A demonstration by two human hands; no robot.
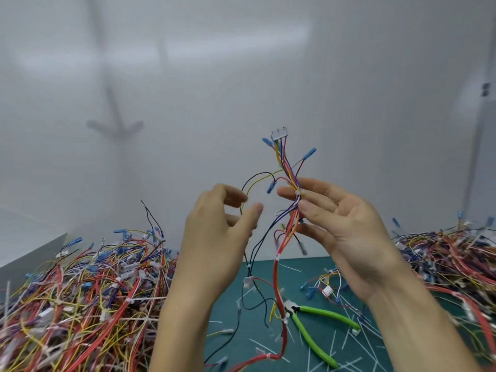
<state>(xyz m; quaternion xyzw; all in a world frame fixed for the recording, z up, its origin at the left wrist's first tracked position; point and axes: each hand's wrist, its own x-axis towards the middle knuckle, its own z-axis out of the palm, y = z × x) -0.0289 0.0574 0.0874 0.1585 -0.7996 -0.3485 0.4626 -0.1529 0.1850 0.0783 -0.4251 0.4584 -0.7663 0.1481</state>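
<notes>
Right hand (pixel 346 224) pinches wire harness (pixel 291 170) above mat (pixel 308 269).

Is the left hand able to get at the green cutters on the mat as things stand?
Probably yes. The green cutters lie below with both handles bare; only red wires hanging from the harness cross their head. The left hand sits at a wire loop, grip unclear.
</notes>
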